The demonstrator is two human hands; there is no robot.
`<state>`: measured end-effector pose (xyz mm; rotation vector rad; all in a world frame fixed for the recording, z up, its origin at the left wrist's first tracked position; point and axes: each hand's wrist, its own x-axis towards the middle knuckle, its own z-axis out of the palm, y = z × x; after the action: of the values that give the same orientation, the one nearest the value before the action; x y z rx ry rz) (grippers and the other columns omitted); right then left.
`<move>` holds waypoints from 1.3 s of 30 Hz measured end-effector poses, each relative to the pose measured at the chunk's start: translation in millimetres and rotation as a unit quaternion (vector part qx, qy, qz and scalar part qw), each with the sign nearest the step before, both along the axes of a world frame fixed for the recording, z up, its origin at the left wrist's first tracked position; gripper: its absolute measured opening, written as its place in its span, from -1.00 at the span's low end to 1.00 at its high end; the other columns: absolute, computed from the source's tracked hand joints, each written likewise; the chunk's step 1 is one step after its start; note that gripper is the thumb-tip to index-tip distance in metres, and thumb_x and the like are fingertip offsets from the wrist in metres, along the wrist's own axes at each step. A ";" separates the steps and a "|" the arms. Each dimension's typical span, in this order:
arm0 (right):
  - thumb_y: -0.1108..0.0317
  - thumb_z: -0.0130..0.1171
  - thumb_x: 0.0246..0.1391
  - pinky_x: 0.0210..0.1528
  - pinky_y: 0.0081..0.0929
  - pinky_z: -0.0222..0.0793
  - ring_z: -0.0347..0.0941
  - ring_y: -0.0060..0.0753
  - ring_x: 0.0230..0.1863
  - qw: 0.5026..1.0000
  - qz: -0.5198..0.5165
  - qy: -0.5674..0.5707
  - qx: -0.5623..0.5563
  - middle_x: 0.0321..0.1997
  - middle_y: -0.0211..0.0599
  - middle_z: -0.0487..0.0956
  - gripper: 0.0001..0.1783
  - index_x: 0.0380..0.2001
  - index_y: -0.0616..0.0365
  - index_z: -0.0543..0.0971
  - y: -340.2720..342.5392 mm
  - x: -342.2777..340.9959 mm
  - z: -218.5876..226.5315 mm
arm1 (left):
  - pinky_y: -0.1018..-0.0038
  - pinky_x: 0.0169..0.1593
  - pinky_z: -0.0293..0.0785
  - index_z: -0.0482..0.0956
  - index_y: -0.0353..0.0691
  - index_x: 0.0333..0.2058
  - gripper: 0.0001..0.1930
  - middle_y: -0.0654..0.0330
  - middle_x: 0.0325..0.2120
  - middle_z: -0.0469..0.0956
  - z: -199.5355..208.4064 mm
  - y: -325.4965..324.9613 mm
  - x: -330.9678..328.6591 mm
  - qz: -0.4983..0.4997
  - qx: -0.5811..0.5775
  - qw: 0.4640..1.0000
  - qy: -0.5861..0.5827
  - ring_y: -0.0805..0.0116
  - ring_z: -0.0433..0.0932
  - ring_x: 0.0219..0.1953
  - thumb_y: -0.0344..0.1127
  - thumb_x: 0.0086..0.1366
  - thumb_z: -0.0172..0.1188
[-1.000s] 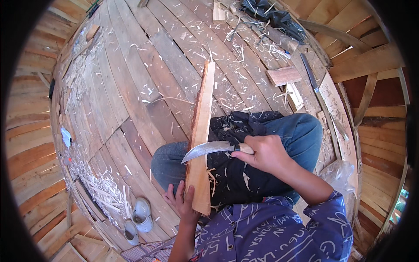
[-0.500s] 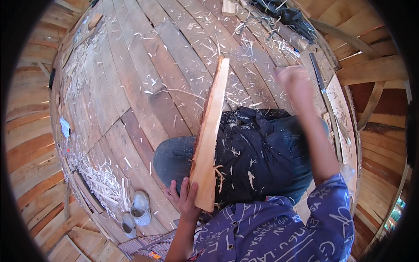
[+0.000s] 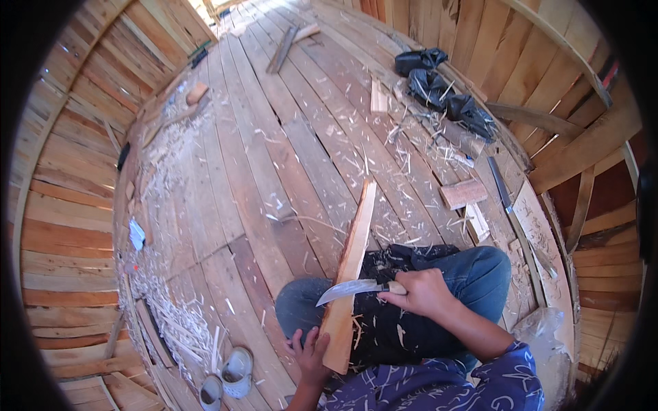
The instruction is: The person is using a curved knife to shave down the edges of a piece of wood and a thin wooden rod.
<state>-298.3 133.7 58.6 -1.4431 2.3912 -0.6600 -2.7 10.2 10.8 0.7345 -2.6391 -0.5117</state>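
A long, tapering wood piece (image 3: 356,236) with bark along one edge slants across my lap, its narrow end pointing away. Near its wide lower end my left hand (image 3: 312,351) is closed on it, fingers along the bark side. My right hand (image 3: 419,293) is wrapped round the wooden handle of a knife (image 3: 346,290). The curved blade lies crosswise over the wood, its tip past the bark edge; whether it cuts in, I cannot tell. Beneath are my bent legs and a dark cloth (image 3: 384,335) strewn with chips.
Shavings (image 3: 181,322) pile up at the left, near a pair of clogs (image 3: 237,373). On the right lie a wood block (image 3: 464,194), a long dark blade-like tool (image 3: 499,183) and a clear plastic bag (image 3: 541,329). Black plastic bags (image 3: 432,85) sit farther off by the wall.
My right hand has come down from its raised spot at the right, bringing the knife over the wood. The view has tilted up, showing more floor ahead. My left hand keeps its hold.
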 end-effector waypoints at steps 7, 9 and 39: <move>-0.24 0.13 -0.03 -0.40 -0.11 0.40 0.51 0.09 -0.49 0.883 -0.456 0.103 -0.051 -0.58 0.02 0.55 -0.36 -0.57 0.24 0.58 18.2 -170.2 -28.1 | -0.03 0.13 -0.11 0.56 -0.01 -0.06 -0.56 0.16 -0.01 0.47 6.6 -1.6 -8.0 -0.006 -0.001 1.000 0.018 -0.09 0.26 0.11 -0.12 0.03 0.24; -0.22 0.13 -0.02 -0.38 -0.10 0.40 0.50 0.12 -0.48 0.913 -0.383 0.126 -0.063 -0.56 0.06 0.55 -0.38 -0.54 0.26 0.59 25.0 -160.1 -20.5 | -0.04 0.12 -0.10 0.55 -0.02 -0.06 -0.56 0.16 -0.01 0.47 8.1 -1.2 -4.4 0.000 -0.030 0.999 0.021 -0.10 0.26 0.11 -0.12 0.03 0.24; -0.20 0.06 0.06 -0.45 -0.08 0.41 0.50 0.06 -0.53 0.990 -0.045 -0.098 -0.094 -0.65 -0.04 0.52 -0.43 -0.60 0.14 0.51 57.4 4.7 18.8 | -0.20 0.23 0.01 0.54 -0.22 -0.06 -0.64 0.05 0.00 0.50 40.0 -4.7 2.8 -0.148 -0.071 0.981 0.101 -0.05 0.40 0.13 -0.38 0.11 0.17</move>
<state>-293.5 191.1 77.4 -1.2774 2.3018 -1.0243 0.2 5.5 50.9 0.2319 -2.5700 -0.4438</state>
